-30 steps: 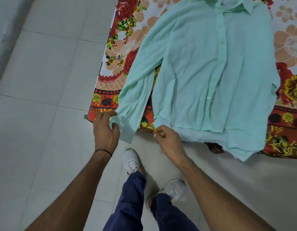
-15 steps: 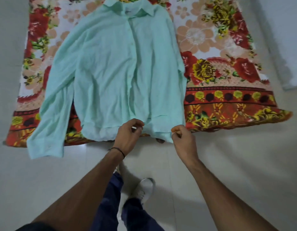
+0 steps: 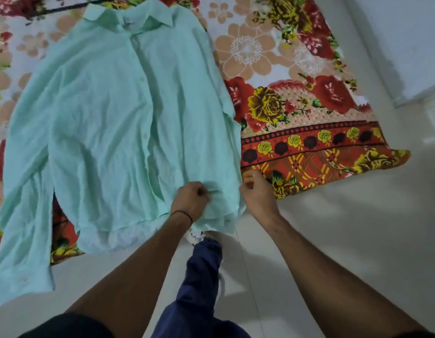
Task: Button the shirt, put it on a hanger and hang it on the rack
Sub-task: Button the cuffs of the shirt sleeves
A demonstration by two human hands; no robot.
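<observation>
A mint green shirt (image 3: pixel 109 123) lies front up on a floral sheet (image 3: pixel 309 132), collar at the top, its button placket running down the middle. Its left sleeve hangs over the sheet's front edge onto the floor. My left hand (image 3: pixel 191 200) is closed on the fabric near the shirt's lower right hem. My right hand (image 3: pixel 256 191) pinches the hem's right corner at the shirt's edge. No hanger or rack is in view.
The floral sheet is spread on a pale tiled floor (image 3: pixel 345 240). My legs in blue trousers (image 3: pixel 202 284) and a white shoe stand just below the hem. A white wall base (image 3: pixel 406 57) runs along the right.
The view has swung left to right along the hem. My left hand let go of the sleeve cuff and moved to the lower right hem; my right hand shifted to the hem's right corner.
</observation>
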